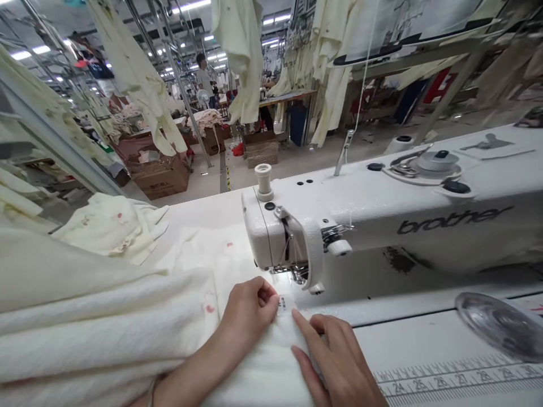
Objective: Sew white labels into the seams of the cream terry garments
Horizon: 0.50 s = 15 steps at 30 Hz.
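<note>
A white sewing machine point(407, 226) is stretching across the right half of the view, standing on a pale worktop point(424, 345) with a printed ruler point(458, 379) running along its near edge. Left of the machine a big heap of cream cloth point(93, 316) is lying in thick folds and spilling toward the needle end — a few small pink marks are showing on it. A second bundle of the same cloth point(110, 226) is sitting farther back on the left. Behind, cream garments point(241, 56) are hanging from overhead rails, and cardboard boxes point(161, 178) are standing on the floor.

The left hand point(248, 311) is resting on the cloth just in front of the needle, fingers curled in, pinching a small white label point(286, 304) against the fabric edge. The right hand point(339, 362) is lying just beside it, fingers loosely spread and flat on the cloth, the forefinger reaching up to touch the lower corner of the label — it is gripping nothing. The label is sitting directly below the presser foot point(299, 277), between the two hands. A shiny metal disc point(500, 328) is lying on the worktop well to the right.
</note>
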Available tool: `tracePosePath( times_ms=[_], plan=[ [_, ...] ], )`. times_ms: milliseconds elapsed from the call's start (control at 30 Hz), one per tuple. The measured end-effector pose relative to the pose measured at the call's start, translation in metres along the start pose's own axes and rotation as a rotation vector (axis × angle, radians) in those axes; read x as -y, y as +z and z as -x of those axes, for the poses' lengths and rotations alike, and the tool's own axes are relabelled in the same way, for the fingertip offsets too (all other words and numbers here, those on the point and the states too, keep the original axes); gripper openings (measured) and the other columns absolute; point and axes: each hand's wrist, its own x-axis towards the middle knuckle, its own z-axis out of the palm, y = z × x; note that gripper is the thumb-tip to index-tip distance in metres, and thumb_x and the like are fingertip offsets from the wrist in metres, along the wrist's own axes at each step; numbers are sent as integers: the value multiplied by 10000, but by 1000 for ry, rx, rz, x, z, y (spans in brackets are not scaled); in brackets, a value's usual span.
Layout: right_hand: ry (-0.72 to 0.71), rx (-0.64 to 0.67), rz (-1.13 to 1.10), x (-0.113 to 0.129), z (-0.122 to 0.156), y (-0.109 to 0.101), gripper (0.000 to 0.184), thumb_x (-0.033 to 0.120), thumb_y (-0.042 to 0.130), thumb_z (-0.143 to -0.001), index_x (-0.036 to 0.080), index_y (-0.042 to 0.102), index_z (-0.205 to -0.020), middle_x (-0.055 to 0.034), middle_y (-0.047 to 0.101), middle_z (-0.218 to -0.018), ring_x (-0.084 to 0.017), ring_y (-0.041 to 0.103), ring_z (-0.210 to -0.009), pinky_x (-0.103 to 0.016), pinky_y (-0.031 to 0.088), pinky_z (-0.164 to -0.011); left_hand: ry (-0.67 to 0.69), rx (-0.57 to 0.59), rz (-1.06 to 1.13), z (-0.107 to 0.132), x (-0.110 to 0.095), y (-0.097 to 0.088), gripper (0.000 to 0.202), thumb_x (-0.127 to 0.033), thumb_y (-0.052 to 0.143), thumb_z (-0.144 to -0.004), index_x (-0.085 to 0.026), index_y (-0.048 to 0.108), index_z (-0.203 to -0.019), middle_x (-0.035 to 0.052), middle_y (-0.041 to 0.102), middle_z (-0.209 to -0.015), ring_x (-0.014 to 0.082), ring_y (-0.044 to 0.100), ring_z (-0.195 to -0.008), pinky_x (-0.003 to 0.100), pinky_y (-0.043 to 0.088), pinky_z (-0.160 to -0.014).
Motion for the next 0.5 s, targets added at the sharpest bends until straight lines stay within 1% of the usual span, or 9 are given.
tracePosePath(
  times_ms=[200,500],
  plan=[
    [-3,15,-25,-1,-1,-1,419,175,445,-928,72,434,-1334,-126,468,-978,-215,477,-908,-324,476,-757,0,-15,-28,0,0,1,73,-216,543,-731,-172,547,-673,8,609,-612,137,555,-537,231,418,-530],
    [58,-5,-54,4,-2,-1,366,168,424,-932,85,493,-1282,-120,494,-971,-211,503,-900,-326,465,-773,5,-12,-46,-1,1,0,64,-199,546,-726,-166,559,-673,8,610,-613,136,557,-555,231,426,-543]
  ],
)
